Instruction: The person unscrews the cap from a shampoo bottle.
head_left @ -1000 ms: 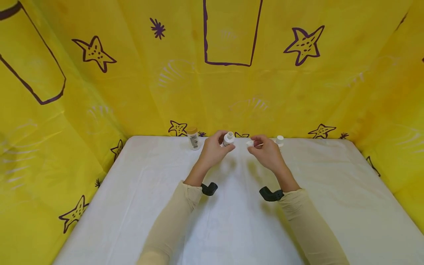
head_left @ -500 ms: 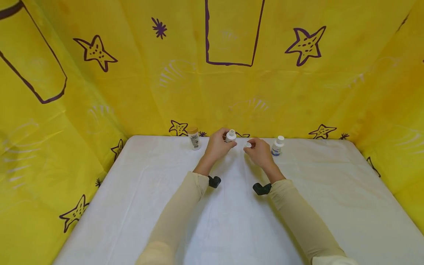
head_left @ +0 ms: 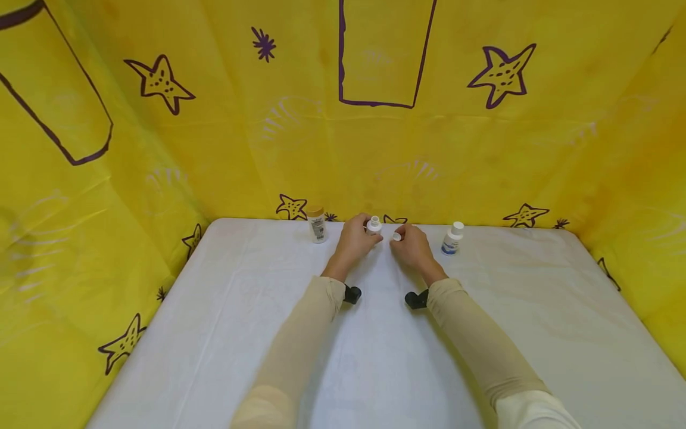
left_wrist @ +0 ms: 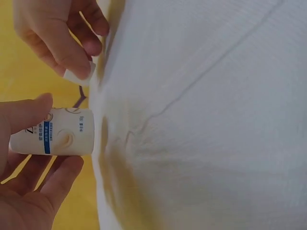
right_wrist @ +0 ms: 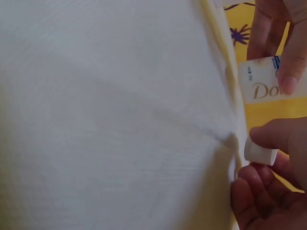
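Near the table's far edge my left hand [head_left: 354, 239] grips a small white bottle [head_left: 374, 225] between thumb and fingers. Its neck is bare and uncapped, pointing up. In the left wrist view the bottle [left_wrist: 60, 132] shows a blue stripe and small print; brown letters "Do" are on the bottle [right_wrist: 268, 81] in the right wrist view, partly covered by the thumb. Just to the right, my right hand [head_left: 414, 247] pinches a white bottle cap [head_left: 396, 236], apart from the bottle. The cap [right_wrist: 260, 152] sits between thumb and fingers in the right wrist view.
A white bottle with a gold cap [head_left: 317, 225] stands left of the left hand. To the right of the right hand stands a white capped bottle with a blue label [head_left: 452, 239]. A white cloth covers the table [head_left: 375, 357]; yellow patterned sheeting [head_left: 300, 143] rises behind it.
My right hand has moved left with the cap, nearer the bottle, uncovering the blue-labelled bottle behind it. My left hand has shifted slightly right, holding the same bottle.
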{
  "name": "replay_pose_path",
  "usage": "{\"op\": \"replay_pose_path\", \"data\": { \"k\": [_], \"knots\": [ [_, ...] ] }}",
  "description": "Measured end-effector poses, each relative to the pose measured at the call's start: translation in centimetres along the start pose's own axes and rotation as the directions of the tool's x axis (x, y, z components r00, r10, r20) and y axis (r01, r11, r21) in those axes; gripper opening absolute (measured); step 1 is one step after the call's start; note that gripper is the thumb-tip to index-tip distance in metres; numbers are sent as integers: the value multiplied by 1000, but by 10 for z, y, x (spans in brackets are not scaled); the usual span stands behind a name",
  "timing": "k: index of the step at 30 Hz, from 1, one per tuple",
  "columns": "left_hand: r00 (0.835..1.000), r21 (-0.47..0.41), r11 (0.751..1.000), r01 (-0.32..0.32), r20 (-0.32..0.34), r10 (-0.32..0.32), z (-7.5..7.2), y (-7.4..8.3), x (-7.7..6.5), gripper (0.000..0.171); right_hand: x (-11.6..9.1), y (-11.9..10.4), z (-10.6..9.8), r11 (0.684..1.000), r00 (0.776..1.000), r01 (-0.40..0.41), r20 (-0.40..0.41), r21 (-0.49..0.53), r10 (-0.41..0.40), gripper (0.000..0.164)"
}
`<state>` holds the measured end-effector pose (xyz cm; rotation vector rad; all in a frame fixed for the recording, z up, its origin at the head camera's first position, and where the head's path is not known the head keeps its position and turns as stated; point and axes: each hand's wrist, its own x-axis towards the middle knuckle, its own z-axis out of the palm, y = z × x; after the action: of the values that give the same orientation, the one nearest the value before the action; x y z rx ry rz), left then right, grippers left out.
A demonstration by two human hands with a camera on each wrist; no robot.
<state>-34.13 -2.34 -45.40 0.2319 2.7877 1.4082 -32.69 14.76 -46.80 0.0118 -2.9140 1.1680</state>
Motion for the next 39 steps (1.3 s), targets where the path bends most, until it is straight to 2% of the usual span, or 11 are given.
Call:
{"op": "replay_pose_path", "data": {
  "k": [3,14,24,29,33,39],
  "knots": [
    [1000,-8,1000,17,2,-17,2,-3,0,48,0,2,3,1000,1000,1,14,2,-1,36],
    [1000,-7,1000,-3,7,3,6,-5,-2,45,5,8,8,1000,999,18,27,-22,-18,37],
    [999,-6,1000,25,32,-25,9,-6,0,50,7,8,7,999,996,3,84,-44,0,36],
    [998,-12,999,46,39,-45,9,-6,-1,51,5,7,6,998,994,29,105,-59,-22,41],
    [998,-9,999,44,38,-44,7,-4,-2,55,3,3,3,997,993,44,112,-59,-38,47],
    [999,62,997,47,13,-48,-4,2,-7,63,-2,-5,-9,995,991,52,128,-80,-41,53]
  ]
}}
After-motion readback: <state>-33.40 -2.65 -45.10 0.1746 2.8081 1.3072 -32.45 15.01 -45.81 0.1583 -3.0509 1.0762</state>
